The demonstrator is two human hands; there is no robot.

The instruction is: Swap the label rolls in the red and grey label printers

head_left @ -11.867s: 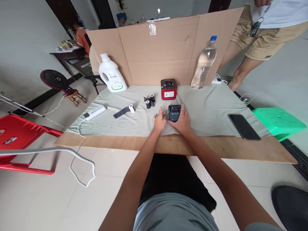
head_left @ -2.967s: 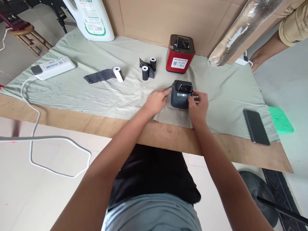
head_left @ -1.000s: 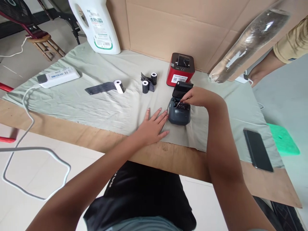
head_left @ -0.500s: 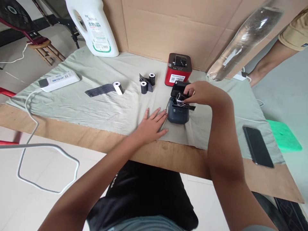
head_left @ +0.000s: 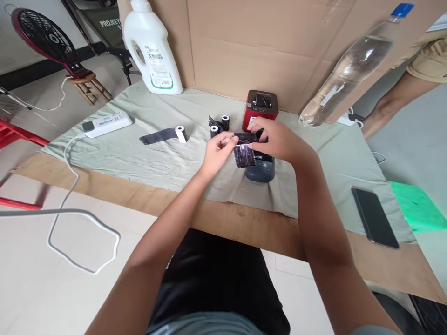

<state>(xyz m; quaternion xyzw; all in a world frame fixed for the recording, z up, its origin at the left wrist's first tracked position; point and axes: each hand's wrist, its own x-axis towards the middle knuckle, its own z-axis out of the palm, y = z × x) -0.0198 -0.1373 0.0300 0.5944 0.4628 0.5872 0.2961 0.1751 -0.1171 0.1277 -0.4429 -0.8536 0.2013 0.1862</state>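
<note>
A small roll of blackened paper [head_left: 244, 157] is held between my two hands, its short dark strip hanging down. My left hand [head_left: 219, 151] pinches the roll's left end. At the other end are the fingers of my right hand [head_left: 277, 139], closed around it. Just below and behind them sits a dark blue mini printer [head_left: 260, 173] on the cloth; my right hand and the roll cover most of its upper part. A red and black mini printer [head_left: 260, 111] stands behind, partly hidden by my right hand.
On the left lie a white paper roll with a dark strip [head_left: 180, 134], two black rolls [head_left: 225, 123] and a white power strip [head_left: 108, 124]. A detergent jug [head_left: 153, 56] and a water bottle [head_left: 349, 70] flank the cardboard. A phone [head_left: 375, 217] lies right. Another person's arm [head_left: 391, 102] reaches in.
My left hand has lifted off the cloth and taken hold of the roll's left end. The paper roll is now up and left of the dark blue printer. The view has shifted slightly.
</note>
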